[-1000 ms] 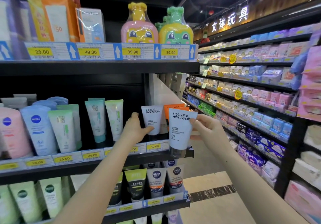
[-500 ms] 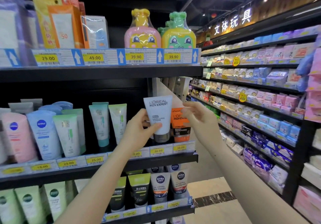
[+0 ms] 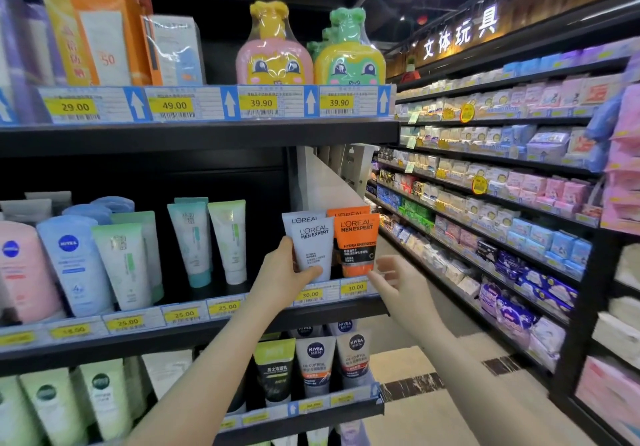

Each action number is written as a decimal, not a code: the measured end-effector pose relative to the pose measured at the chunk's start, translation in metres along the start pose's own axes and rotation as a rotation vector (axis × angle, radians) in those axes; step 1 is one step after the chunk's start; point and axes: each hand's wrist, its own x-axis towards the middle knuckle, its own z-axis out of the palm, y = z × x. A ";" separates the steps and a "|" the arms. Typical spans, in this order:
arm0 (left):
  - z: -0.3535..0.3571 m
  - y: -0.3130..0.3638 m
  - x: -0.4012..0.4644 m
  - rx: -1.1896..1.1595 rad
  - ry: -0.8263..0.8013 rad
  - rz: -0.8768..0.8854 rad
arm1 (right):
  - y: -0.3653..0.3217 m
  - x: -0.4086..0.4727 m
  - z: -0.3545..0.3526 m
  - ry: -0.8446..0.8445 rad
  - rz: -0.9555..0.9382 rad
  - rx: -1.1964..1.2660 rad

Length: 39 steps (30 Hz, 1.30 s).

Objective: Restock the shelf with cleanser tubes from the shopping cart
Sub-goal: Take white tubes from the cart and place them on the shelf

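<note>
the white l'oreal men expert tube (image 3: 313,248) is pale grey-white with dark lettering, wide crimped end up, cap down, standing upright at the right end of the middle shelf (image 3: 194,336). the left hand (image 3: 284,277) wraps its lower half, thumb across the front near the cap, fingers behind. a second white tube (image 3: 300,218) stands directly behind it. at its 3 o'clock, touching, stands the orange l'oreal tube (image 3: 356,246), with another orange one behind. the right hand (image 3: 398,283) hangs at the orange tube's 5 o'clock, fingers loosely spread, holding nothing; whether a fingertip touches the orange tube i cannot tell. at 9 o'clock two green-white tubes (image 3: 211,241) stand apart across a gap. yellow price tags (image 3: 310,294) reading 30.00 line the shelf edge below. half a second ago the white tube was lifted higher and the right hand was up behind the orange tube; now the tube is lower, in its row.
</note>
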 end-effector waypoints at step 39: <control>-0.079 -0.080 -0.444 0.942 0.105 -0.263 | -0.048 -0.296 0.091 -0.585 -0.542 -0.516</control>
